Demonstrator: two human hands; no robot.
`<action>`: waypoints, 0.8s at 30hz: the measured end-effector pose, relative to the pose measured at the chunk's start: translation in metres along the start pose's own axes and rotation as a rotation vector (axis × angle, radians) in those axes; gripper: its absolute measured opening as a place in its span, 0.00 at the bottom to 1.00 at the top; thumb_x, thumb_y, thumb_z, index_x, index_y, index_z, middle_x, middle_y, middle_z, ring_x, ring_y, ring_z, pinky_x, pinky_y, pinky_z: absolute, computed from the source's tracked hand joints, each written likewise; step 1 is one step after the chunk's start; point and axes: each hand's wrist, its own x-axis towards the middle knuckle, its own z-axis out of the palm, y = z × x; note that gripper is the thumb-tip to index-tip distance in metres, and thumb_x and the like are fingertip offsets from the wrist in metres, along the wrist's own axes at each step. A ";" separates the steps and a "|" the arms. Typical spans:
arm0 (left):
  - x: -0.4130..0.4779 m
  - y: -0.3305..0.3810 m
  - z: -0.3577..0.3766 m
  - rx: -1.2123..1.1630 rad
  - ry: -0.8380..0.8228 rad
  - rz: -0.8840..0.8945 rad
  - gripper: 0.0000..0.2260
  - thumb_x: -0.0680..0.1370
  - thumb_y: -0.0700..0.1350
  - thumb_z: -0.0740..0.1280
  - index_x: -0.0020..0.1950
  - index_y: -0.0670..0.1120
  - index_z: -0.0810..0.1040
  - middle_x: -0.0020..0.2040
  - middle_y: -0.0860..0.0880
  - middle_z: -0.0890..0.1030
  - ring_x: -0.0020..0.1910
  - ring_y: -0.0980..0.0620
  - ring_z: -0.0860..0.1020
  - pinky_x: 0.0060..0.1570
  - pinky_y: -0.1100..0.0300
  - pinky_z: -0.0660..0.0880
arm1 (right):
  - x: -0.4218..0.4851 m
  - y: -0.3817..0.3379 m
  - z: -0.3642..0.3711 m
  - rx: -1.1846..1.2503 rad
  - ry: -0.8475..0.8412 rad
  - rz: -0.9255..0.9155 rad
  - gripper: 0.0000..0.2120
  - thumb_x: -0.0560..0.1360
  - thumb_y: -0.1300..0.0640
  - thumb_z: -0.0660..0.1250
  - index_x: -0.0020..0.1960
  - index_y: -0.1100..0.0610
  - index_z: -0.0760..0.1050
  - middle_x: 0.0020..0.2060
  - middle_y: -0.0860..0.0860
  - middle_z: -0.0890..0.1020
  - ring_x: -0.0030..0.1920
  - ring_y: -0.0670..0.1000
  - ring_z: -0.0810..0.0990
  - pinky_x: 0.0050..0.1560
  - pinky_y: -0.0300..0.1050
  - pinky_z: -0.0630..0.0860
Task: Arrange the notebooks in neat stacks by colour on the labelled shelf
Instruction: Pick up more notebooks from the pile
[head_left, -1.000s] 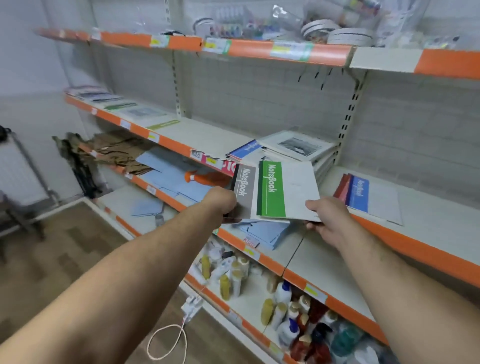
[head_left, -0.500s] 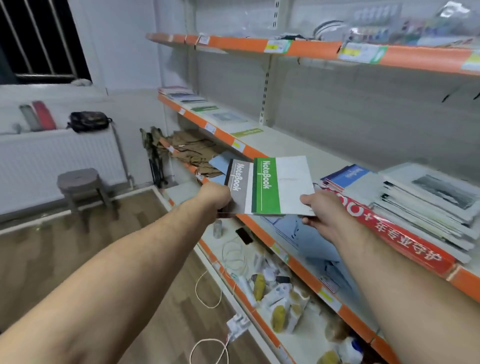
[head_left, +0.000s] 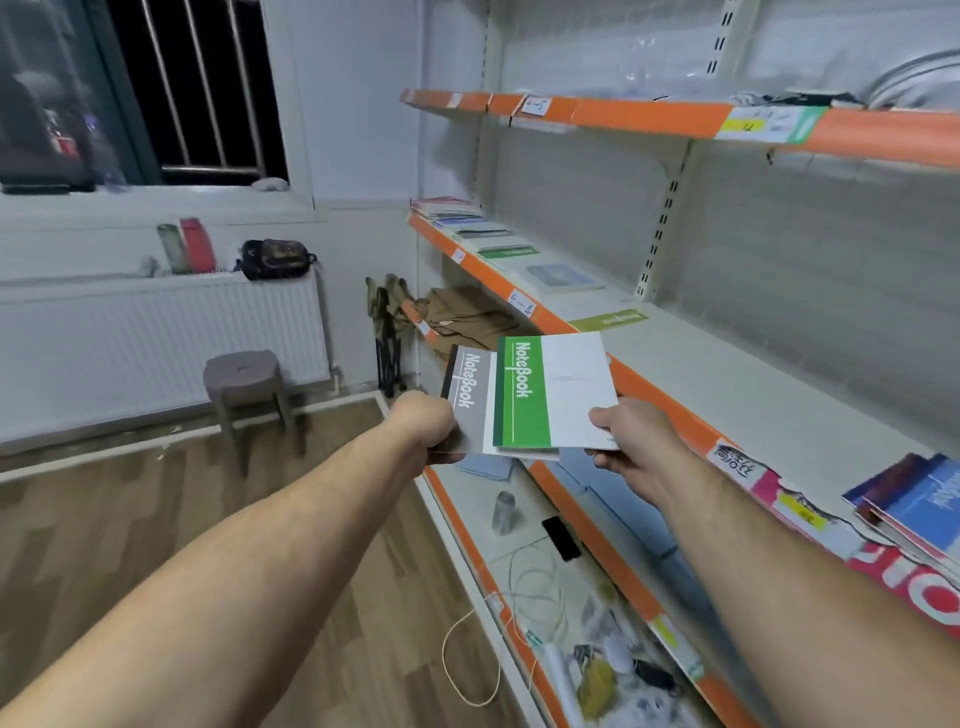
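1. Green catching the eye first: the green notebook (head_left: 550, 395) is being held out in the air in front of the middle shelf (head_left: 727, 384), about level with its orange front edge and not lying on it. "NoteBook" is showing on the green band.
2. Under it the grey notebook (head_left: 467, 395) is sticking out to the left, so the two covers are overlapping like a fan.
3. The left hand (head_left: 423, 423) is gripping the near left corner of the grey notebook, with its fingers curled round it.
4. The right hand (head_left: 631, 447) is pinching the near right corner of the green notebook, thumb on top and fingers underneath.
5. Blue notebooks (head_left: 919, 499) are lying on the same shelf at the far right, well apart from the held pair.
6. More notebooks (head_left: 467, 223) are lying in a row at the shelf's far end. A green label strip (head_left: 610, 319) is lying flat on the shelf just beyond the held pair.
7. On the lower shelf a can (head_left: 504, 512) is standing, with a dark phone (head_left: 561, 538) lying near it and loops of pale cable (head_left: 530, 582) trailing close by.
8. Across the room a stool (head_left: 244, 374) is standing in front of a white radiator (head_left: 156, 338). A dark bag (head_left: 275, 257) and two bottles (head_left: 187, 247) are resting on top of the radiator.
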 end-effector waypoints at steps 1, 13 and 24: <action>0.014 0.006 0.000 -0.008 0.012 0.004 0.09 0.81 0.32 0.58 0.44 0.41 0.73 0.39 0.42 0.79 0.32 0.46 0.79 0.25 0.59 0.77 | 0.017 -0.003 0.005 -0.006 -0.008 -0.002 0.07 0.79 0.67 0.60 0.49 0.59 0.75 0.40 0.57 0.81 0.30 0.52 0.74 0.27 0.42 0.70; 0.168 0.075 -0.015 -0.081 0.127 -0.002 0.10 0.80 0.32 0.59 0.42 0.41 0.77 0.39 0.42 0.82 0.32 0.47 0.79 0.31 0.56 0.80 | 0.183 -0.065 0.085 -0.029 -0.145 -0.023 0.10 0.79 0.67 0.59 0.58 0.60 0.74 0.40 0.54 0.82 0.28 0.50 0.78 0.27 0.42 0.67; 0.342 0.122 -0.070 -0.081 0.069 0.038 0.11 0.80 0.32 0.59 0.40 0.42 0.76 0.36 0.45 0.81 0.31 0.49 0.79 0.21 0.63 0.75 | 0.331 -0.102 0.198 -0.011 -0.062 -0.010 0.06 0.79 0.65 0.61 0.48 0.56 0.73 0.42 0.55 0.82 0.33 0.52 0.76 0.25 0.39 0.69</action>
